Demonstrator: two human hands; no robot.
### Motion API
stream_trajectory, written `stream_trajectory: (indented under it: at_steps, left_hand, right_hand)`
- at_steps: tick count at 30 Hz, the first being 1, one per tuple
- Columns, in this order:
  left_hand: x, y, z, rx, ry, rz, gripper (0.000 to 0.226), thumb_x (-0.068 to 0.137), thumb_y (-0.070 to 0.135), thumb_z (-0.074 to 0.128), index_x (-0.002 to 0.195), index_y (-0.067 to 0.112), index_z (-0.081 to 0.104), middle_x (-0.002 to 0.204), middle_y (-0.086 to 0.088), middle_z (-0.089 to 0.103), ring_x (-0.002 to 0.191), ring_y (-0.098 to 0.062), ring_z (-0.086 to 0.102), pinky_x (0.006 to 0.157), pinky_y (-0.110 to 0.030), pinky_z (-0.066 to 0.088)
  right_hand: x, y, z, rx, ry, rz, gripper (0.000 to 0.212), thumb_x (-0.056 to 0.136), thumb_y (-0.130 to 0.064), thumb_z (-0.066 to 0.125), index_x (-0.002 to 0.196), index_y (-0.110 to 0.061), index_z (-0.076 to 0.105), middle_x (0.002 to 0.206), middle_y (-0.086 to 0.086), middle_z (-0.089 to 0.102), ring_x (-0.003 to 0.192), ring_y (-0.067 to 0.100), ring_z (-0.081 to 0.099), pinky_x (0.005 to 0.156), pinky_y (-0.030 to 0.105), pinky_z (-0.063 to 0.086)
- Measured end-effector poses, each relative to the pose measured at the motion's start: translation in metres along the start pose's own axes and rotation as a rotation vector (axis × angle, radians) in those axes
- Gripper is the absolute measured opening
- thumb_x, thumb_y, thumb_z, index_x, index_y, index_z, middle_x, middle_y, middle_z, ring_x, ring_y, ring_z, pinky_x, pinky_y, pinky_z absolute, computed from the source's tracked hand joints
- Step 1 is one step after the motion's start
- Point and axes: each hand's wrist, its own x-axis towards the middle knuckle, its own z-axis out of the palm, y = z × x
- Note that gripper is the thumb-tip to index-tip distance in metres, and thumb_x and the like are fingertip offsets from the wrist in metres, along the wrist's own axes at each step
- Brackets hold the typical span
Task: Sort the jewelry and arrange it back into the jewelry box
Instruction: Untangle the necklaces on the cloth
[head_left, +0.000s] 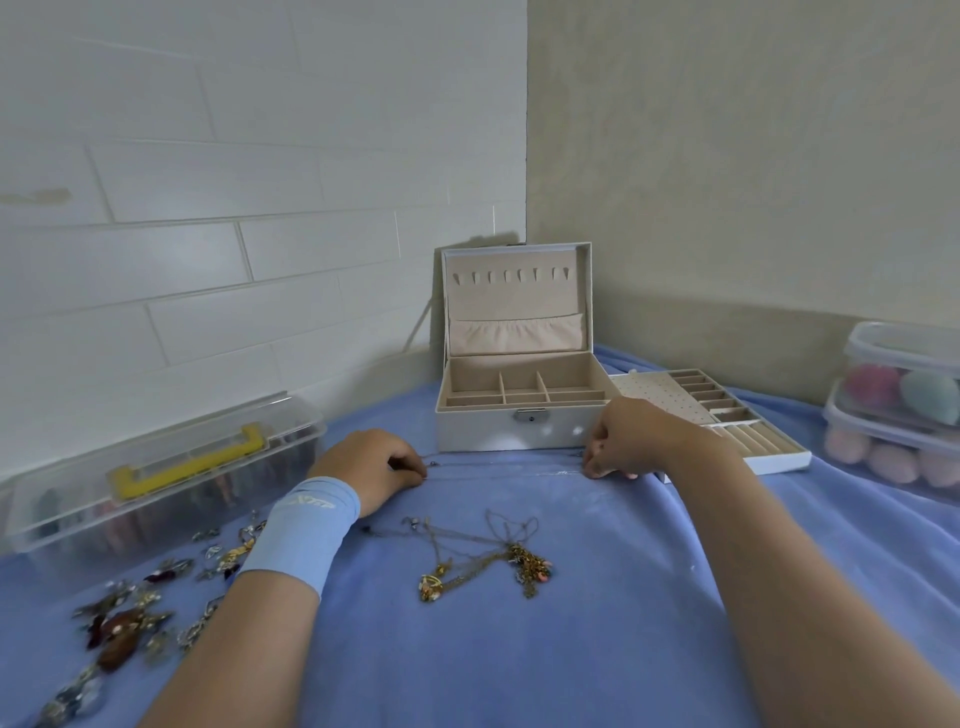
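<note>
- Nearest, at the lower left, a scatter of loose brooches and earrings (130, 623) lies on the blue cloth (571, 649) that covers the surface.
- Just beyond, near the middle, is a tangle of gold necklaces (483, 561) with pendants, apart from both hands.
- The left hand (374, 470), with a light blue wristband (306, 525), has its fingers curled down and pinches one end of a thin chain (504, 472).
- The right hand (628, 441) pinches the other end, fingertips pressed to the cloth. The chain runs nearly straight between the hands, lying on the cloth just in front of the jewelry box.
- The jewelry box (493, 431) stands open behind the chain with its lid upright. No jewelry shows in its beige compartments.
- Its lifted-out tray (779, 461) lies just to the right of the box, behind the right hand.
- At the left is a clear plastic case (67, 499) with a yellow handle.
- At the far right are stacked clear containers (904, 353) of pastel round things.
</note>
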Motion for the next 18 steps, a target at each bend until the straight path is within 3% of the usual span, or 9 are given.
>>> stream_trajectory:
  at_steps: [3, 6, 10, 15, 18]
  left_hand:
    - [-0.001, 0.001, 0.0, 0.007, -0.02, -0.007, 0.008, 0.092, 0.036, 0.065, 0.091, 0.04, 0.072, 0.103, 0.015, 0.068, 0.092, -0.008, 0.06, 0.088, -0.03, 0.051]
    - [-0.004, 0.001, -0.006, -0.01, -0.039, -0.011, 0.013, 0.093, 0.037, 0.063, 0.103, 0.036, 0.071, 0.11, 0.013, 0.067, 0.098, -0.009, 0.059, 0.089, -0.027, 0.047]
    - [-0.011, 0.003, -0.023, -0.009, 0.004, -0.017, 0.019, 0.093, 0.032, 0.064, 0.112, 0.031, 0.068, 0.109, 0.011, 0.064, 0.093, -0.01, 0.057, 0.082, -0.023, 0.04]
    - [-0.027, 0.007, -0.027, -0.044, -0.067, 0.041, 0.013, 0.09, 0.029, 0.067, 0.099, 0.034, 0.073, 0.092, 0.018, 0.063, 0.082, 0.001, 0.056, 0.068, -0.013, 0.038]
    - [-0.034, 0.003, -0.02, -0.033, -0.141, 0.035, 0.014, 0.091, 0.033, 0.066, 0.102, 0.039, 0.073, 0.095, 0.021, 0.065, 0.082, 0.002, 0.057, 0.077, -0.016, 0.042]
  right_hand:
    - [0.006, -0.001, 0.004, -0.02, 0.027, 0.003, 0.015, 0.084, -0.014, 0.072, 0.07, -0.015, 0.067, 0.041, -0.014, 0.053, 0.037, -0.001, 0.048, 0.039, 0.011, 0.035]
    - [0.007, -0.004, 0.005, -0.056, 0.072, -0.029, 0.021, 0.086, -0.014, 0.067, 0.067, -0.021, 0.07, 0.051, -0.018, 0.058, 0.058, 0.001, 0.054, 0.051, 0.015, 0.037]
    - [0.003, -0.032, 0.011, 0.062, 0.197, -0.195, 0.006, 0.088, -0.023, 0.072, 0.091, -0.022, 0.077, 0.075, -0.014, 0.062, 0.067, 0.004, 0.058, 0.057, 0.015, 0.04]
    - [-0.007, -0.084, 0.045, 0.272, -0.013, -0.428, 0.003, 0.084, -0.03, 0.076, 0.081, -0.03, 0.078, 0.076, -0.011, 0.072, 0.063, -0.001, 0.058, 0.063, 0.017, 0.05]
    - [-0.004, -0.095, 0.059, 0.216, -0.051, -0.428, 0.004, 0.083, -0.032, 0.075, 0.08, -0.03, 0.078, 0.082, -0.01, 0.075, 0.07, 0.002, 0.064, 0.07, 0.026, 0.058]
